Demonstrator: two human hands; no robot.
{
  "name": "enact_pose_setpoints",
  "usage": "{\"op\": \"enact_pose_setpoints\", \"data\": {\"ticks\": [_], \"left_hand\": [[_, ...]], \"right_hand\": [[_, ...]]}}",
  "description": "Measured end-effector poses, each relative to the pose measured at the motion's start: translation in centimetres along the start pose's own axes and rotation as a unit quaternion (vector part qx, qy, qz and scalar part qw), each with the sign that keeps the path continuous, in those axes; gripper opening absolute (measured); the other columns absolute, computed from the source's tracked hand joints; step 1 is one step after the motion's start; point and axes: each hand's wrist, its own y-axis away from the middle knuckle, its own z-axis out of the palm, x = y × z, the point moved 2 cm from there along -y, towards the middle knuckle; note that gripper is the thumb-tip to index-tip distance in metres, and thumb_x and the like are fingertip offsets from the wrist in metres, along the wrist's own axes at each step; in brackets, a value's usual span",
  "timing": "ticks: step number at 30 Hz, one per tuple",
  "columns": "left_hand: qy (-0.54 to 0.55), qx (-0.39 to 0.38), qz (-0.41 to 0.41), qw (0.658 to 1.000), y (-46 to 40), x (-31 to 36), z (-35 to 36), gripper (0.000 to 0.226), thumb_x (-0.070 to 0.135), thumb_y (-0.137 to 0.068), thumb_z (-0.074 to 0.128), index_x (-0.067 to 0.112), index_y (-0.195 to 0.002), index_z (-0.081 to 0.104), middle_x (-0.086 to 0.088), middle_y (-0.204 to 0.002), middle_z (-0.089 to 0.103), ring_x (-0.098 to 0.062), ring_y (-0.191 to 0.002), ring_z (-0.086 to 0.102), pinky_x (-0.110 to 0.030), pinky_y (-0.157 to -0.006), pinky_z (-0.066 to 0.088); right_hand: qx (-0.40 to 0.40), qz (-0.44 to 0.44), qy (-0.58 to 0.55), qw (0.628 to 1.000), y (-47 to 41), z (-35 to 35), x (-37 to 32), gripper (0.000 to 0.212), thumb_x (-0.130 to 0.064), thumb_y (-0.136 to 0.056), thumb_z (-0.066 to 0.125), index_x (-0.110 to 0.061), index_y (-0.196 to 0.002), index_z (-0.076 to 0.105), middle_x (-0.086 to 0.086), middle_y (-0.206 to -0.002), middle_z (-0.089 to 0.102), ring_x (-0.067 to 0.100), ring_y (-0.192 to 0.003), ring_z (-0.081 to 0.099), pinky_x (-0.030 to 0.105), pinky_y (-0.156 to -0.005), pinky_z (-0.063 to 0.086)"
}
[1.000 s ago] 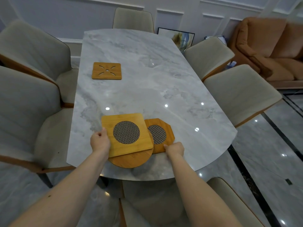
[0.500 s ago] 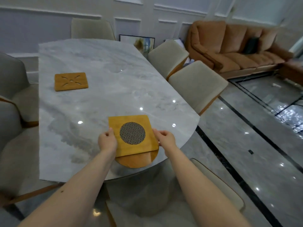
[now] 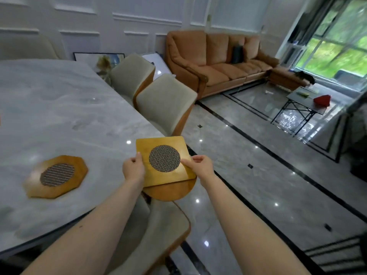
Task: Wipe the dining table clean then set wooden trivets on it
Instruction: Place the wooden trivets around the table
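Observation:
I hold a stack of two wooden trivets in the air past the table's near right corner. The square trivet (image 3: 158,149) with a round mesh centre lies on top of a round trivet (image 3: 170,192). My left hand (image 3: 133,169) grips the stack's left edge and my right hand (image 3: 199,167) grips its right edge. An octagonal trivet (image 3: 57,175) with a mesh centre lies flat on the marble dining table (image 3: 59,108), to the left of my hands.
Two padded chairs (image 3: 164,102) stand along the table's right side and another chair (image 3: 168,225) is under my arms. An orange sofa (image 3: 218,62) lines the far wall. A small folding table (image 3: 297,104) stands by the window. Glossy tiled floor spreads to the right.
My view has swung right and the stack has come off the table's edge. The octagonal trivet, earlier under the stack, now lies alone on the table to the left.

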Motion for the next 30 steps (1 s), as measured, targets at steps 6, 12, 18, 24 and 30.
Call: {"op": "enact_pose_setpoints", "data": {"ticks": [6,12,18,24,30], "left_hand": [[0.045,-0.046,-0.033,0.997,7.2,1.0,12.4,0.041,0.037,-0.098,0.047,0.000,-0.085,0.062,-0.024,-0.098,0.063,-0.036,-0.102,0.059,-0.043,-0.084,0.047],[0.060,-0.082,-0.051,0.993,9.4,3.2,20.3,0.027,0.037,-0.094,0.054,0.013,-0.082,0.053,0.003,-0.080,0.051,-0.015,-0.077,0.050,-0.031,-0.073,0.040],[0.057,-0.088,-0.042,0.994,7.6,5.4,27.4,0.031,0.037,-0.098,0.047,0.007,-0.097,0.056,-0.001,-0.078,0.052,-0.019,-0.082,0.050,-0.031,-0.070,0.039],[0.068,-0.085,-0.040,0.993,1.9,8.9,35.9,0.044,0.029,-0.100,0.044,0.010,-0.060,0.043,-0.002,-0.062,0.043,-0.016,-0.059,0.042,-0.024,-0.050,0.030],[0.072,-0.094,-0.053,0.992,-5.7,13.9,45.0,0.044,0.029,-0.099,0.046,0.010,-0.059,0.043,-0.004,-0.062,0.045,-0.018,-0.060,0.044,-0.029,-0.055,0.033]], "right_hand": [[0.050,0.013,-0.006,0.999,-3.6,-13.6,1.6,0.036,-0.021,-0.072,0.083,-0.007,-0.097,0.061,0.003,-0.089,0.060,0.018,-0.086,0.057,0.023,-0.064,0.046],[0.069,0.029,-0.024,0.997,-7.4,-21.2,2.0,0.033,-0.019,-0.079,0.077,0.000,-0.104,0.064,-0.001,-0.083,0.059,0.014,-0.079,0.057,0.025,-0.064,0.049],[0.076,0.051,-0.044,0.995,-13.8,-25.0,1.8,0.034,-0.019,-0.082,0.075,-0.001,-0.109,0.063,0.007,-0.100,0.063,0.015,-0.082,0.057,0.024,-0.063,0.047],[0.083,0.049,-0.043,0.994,-24.2,-27.0,-0.9,0.036,-0.020,-0.081,0.076,-0.001,-0.109,0.064,0.009,-0.110,0.064,0.019,-0.093,0.058,0.027,-0.073,0.046],[0.084,0.052,-0.040,0.994,-35.3,-29.3,-5.7,0.030,-0.018,-0.084,0.073,-0.004,-0.109,0.063,0.007,-0.107,0.063,0.016,-0.090,0.055,0.019,-0.059,0.042]]}}
